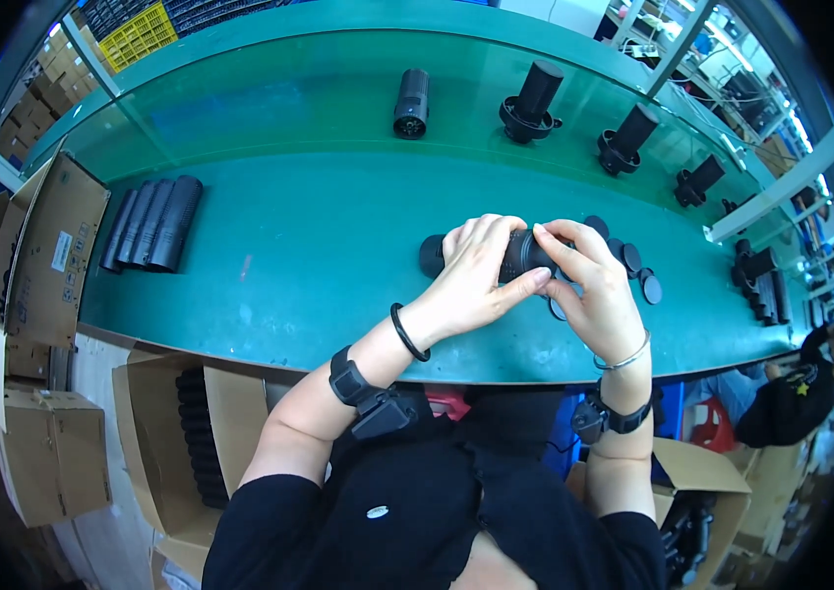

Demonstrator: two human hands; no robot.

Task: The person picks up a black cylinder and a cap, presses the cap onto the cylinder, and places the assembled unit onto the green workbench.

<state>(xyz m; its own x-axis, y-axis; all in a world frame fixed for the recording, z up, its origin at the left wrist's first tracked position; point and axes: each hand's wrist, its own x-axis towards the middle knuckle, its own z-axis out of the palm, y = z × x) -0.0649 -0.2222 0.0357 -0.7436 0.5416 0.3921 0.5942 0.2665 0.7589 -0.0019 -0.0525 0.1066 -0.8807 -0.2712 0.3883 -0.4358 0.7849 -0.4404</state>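
Note:
A black ribbed cylinder [519,258] lies level just above or on the green table, its left end sticking out past my wrist side. My left hand [479,272] is closed round its middle from above, thumb stretched along the near side. The fingers and thumb of my right hand [594,288] grip the cylinder's right end, where a cap may sit; the fingers hide that end. Right beside this hand lie several round black discs [630,259], some partly covered by it.
Several black tubes [173,224] lie side by side at left, near an open cardboard box [55,251]. Along the far side stand a black cylinder [413,102] and flanged black parts [538,93]. Below the front edge is a carton [147,433] of black parts. Another person [791,403] is at right.

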